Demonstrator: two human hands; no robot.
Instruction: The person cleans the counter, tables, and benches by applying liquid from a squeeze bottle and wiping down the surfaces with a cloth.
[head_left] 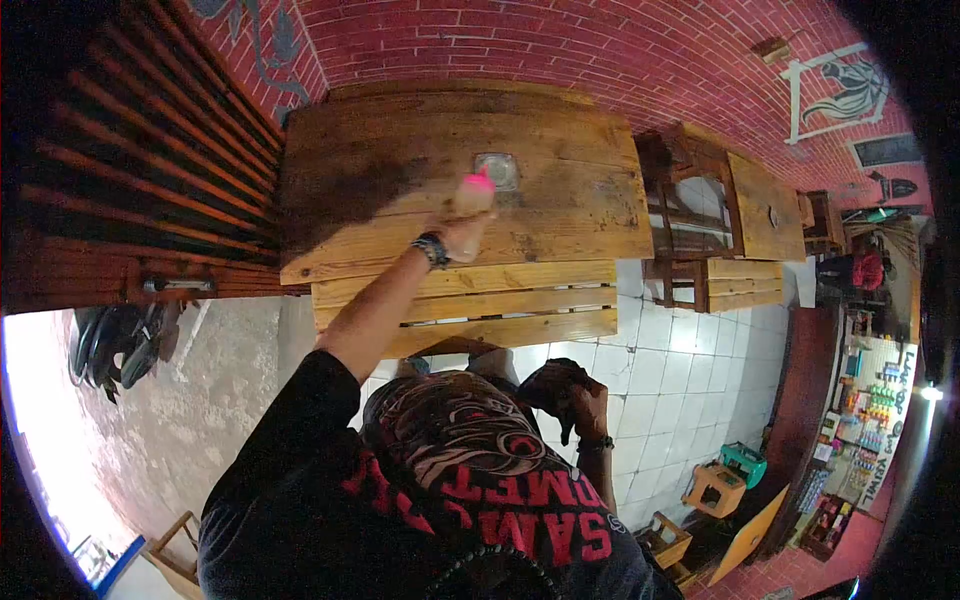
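Note:
My left hand (461, 236) stretches out over the wooden table (390, 140), closed around a pale bottle with a bright pink top (479, 184). The bottle looks a little blurred. Just past the pink top sits a square clear glass ashtray (503, 173) on the tabletop. Close to my body, my right hand (588, 408) grips a dark cloth (548, 383), which hangs in folds above the floor. Part of the right hand's fingers is hidden by the cloth.
A slatted wooden bench (500, 304) stands between me and the table. Dark wooden slats (170, 130) rise at the left. Another table (760, 205) with benches is to the right, a person in red (866, 270) beyond it. White tiles (680, 370) cover the floor.

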